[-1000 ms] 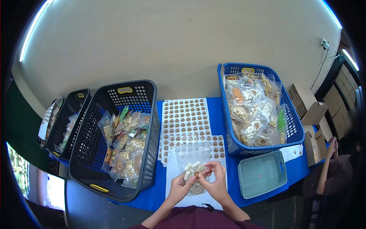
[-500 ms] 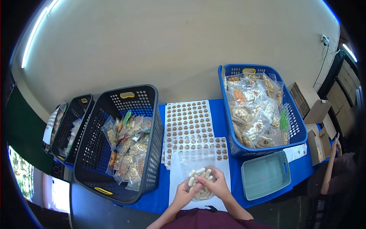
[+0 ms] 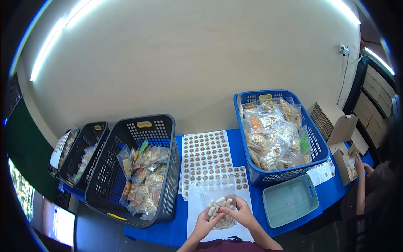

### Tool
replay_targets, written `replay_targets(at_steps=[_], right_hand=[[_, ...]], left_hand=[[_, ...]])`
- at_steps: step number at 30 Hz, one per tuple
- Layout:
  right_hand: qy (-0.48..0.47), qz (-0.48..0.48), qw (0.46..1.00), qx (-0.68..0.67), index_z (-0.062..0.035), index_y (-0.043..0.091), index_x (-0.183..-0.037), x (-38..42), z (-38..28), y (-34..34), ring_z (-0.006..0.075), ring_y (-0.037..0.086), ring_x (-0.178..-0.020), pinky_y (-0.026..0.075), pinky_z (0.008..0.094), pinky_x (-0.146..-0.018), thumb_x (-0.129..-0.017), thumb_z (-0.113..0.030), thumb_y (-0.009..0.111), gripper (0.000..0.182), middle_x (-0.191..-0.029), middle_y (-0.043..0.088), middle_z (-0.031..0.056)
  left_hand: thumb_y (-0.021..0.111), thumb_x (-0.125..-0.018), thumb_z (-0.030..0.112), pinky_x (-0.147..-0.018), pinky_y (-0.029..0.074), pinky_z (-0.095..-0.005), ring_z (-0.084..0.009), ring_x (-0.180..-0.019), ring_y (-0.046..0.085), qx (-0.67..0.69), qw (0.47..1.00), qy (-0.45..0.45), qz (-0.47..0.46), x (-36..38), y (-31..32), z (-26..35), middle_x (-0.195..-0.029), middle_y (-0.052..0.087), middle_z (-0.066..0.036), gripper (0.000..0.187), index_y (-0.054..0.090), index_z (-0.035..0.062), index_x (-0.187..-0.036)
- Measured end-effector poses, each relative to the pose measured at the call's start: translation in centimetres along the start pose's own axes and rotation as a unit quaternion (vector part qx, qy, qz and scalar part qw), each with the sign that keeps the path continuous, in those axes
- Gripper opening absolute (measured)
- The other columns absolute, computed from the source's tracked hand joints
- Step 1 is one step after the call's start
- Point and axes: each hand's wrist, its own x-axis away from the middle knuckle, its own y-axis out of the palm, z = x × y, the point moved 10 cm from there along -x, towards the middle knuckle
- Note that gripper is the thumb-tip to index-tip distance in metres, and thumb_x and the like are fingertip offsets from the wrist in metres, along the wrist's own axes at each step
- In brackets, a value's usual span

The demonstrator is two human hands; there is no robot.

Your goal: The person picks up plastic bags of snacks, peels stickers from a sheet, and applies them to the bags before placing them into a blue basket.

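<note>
Between my hands is a clear plastic bag (image 3: 217, 202) of white, capsule-shaped pieces, held above a white sheet (image 3: 195, 208) at the table's front. My left hand (image 3: 205, 223) grips its lower left side, fingers partly hidden behind it. My right hand (image 3: 242, 215) is closed on the right side. Both thumbs press on the front of the bag, close to a small brown round spot that looks like a sticker. Just beyond lie sheets of round brown stickers (image 3: 206, 153).
A black basket (image 3: 168, 185) of filled bags stands left, with smaller dark baskets (image 3: 90, 138) beyond. On the right are a blue basket (image 3: 268, 178) of filled bags, a pale green tray (image 3: 290, 203) and cardboard boxes (image 3: 342, 130). Another person's hand (image 3: 359, 168) is at an open box.
The view has tilted up, so the baskets and table appear lower. My hands still hold the bag, thumbs slightly shifted. The other person's hands have moved to the open box.
</note>
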Motion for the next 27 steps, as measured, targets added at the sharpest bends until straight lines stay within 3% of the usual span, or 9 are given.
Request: replay_targets(at_steps=[3, 7, 13, 16, 20, 23, 27], right_hand=[[0.025, 0.015, 0.999, 0.021, -0.0011, 0.059, -0.085, 0.6, 0.7, -0.3, 0.0084, 0.051, -0.073, 0.04, 0.0225, -0.065, -0.071, -0.019, 0.066, 0.024, -0.079, 0.057, 0.0037], [-0.023, 0.031, 0.997, 0.072, -0.0007, 0.059, -0.083, 0.7, 0.0, 0.1, 0.0093, 0.051, -0.073, 0.04, 0.0228, -0.066, -0.071, -0.018, 0.066, 0.022, -0.078, 0.056, 0.0044], [-0.041, 0.056, 0.997, -0.021, 0.0005, 0.052, -0.09, 0.7, 0.3, 0.7, 0.0069, 0.05, -0.074, 0.041, 0.0215, -0.067, -0.074, -0.013, 0.064, 0.024, -0.08, 0.055, 0.0025], [-0.004, 0.024, 0.999, -0.046, 0.0012, 0.051, -0.092, 0.9, 0.8, 1.2, 0.0078, 0.052, -0.073, 0.041, 0.0203, -0.065, -0.075, -0.015, 0.063, 0.027, -0.08, 0.056, 0.0029], [-0.03, 0.018, 0.998, 0.048, 0.0014, 0.051, -0.092, 0.8, 1.3, 0.4, 0.0073, 0.052, -0.073, 0.042, 0.0202, -0.066, -0.075, -0.014, 0.063, 0.026, -0.083, 0.056, 0.0042], [-0.026, 0.041, 0.997, -0.053, 0.0015, 0.051, -0.092, 0.8, 0.9, 0.8, 0.0078, 0.053, -0.075, 0.043, 0.0209, -0.068, -0.075, -0.013, 0.063, 0.026, -0.084, 0.056, 0.0043], [-0.002, 0.03, 0.995, -0.092, 0.0024, 0.051, -0.097, 0.4, 0.5, 1.5, 0.0092, 0.054, -0.079, 0.044, 0.022, -0.069, -0.075, -0.012, 0.062, 0.029, -0.087, 0.056, 0.0058]], left_hand=[[0.058, -0.078, 0.007, -0.075, 0.045, -0.0237, -0.0119, -0.086, 0.055, -0.032, 0.999, 0.016, -0.013, 0.3, 0.4, 0.3, -0.099, 0.056, -0.008, 0.036, 0.046, -0.0023, -0.111], [0.053, -0.083, 0.013, -0.069, 0.045, -0.021, -0.0096, -0.081, 0.055, -0.027, 0.999, 0.008, 0.044, 0.5, -0.6, 0.7, -0.093, 0.057, -0.006, 0.031, 0.047, -0.003, -0.109], [0.051, -0.084, 0.013, -0.069, 0.045, -0.0217, -0.0097, -0.08, 0.055, -0.023, 0.989, 0.081, 0.117, 0.0, -1.9, 1.7, -0.093, 0.057, -0.006, 0.028, 0.048, -0.0027, -0.107], [0.05, -0.084, 0.014, -0.068, 0.046, -0.0218, -0.0096, -0.08, 0.054, 0.0, 0.99, 0.099, 0.1, -0.8, -2.2, 2.5, -0.094, 0.057, -0.006, 0.028, 0.047, -0.0031, -0.106], [0.054, -0.083, 0.017, -0.064, 0.044, -0.0194, -0.0075, -0.073, 0.054, -0.07, 0.992, 0.063, 0.08, -1.9, -3.2, 2.5, -0.084, 0.059, -0.005, 0.025, 0.054, -0.0046, -0.096], [0.057, -0.081, 0.017, -0.06, 0.043, -0.0183, -0.0062, -0.07, 0.053, -0.088, 0.988, 0.082, 0.102, -2.0, -2.9, 3.9, -0.08, 0.06, -0.005, 0.024, 0.057, -0.0047, -0.09], [0.06, -0.079, 0.018, -0.051, 0.039, -0.0172, -0.0033, -0.06, 0.049, -0.091, 0.982, 0.117, 0.117, -2.5, -2.3, 5.1, -0.07, 0.058, -0.002, 0.022, 0.06, -0.0038, -0.083]])
